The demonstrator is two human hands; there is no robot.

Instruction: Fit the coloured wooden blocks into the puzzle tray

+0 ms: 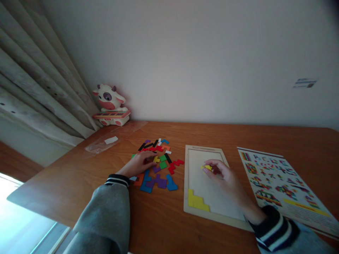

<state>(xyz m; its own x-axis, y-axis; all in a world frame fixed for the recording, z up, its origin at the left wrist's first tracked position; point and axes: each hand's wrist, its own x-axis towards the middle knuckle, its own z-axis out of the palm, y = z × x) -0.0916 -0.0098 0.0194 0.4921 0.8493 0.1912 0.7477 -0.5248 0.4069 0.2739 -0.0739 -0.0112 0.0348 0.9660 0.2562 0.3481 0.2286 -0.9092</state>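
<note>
My right hand (221, 173) is above the wooden puzzle tray (186, 176), with a yellow puzzle piece (208, 167) pinched between thumb and fingers. Inside the tray's lower left corner lies a stepped block of yellow pieces (197, 201). My left hand (141, 162) rests low over the left side of a loose pile of coloured pieces, thumb and fingers apart, beside another yellow piece (156, 159). Around it lie green pieces (163, 164), purple pieces (161, 182), a blue piece (171, 183) and red pieces (172, 168). Its palm side is hidden.
A printed pattern sheet (280, 183) lies right of the tray. At the back left, a toy cow with a keyboard (111, 106) stands near the curtain (39, 70) and wall. A clear plastic bag (97, 145) lies left of the pile on the wooden table (159, 218).
</note>
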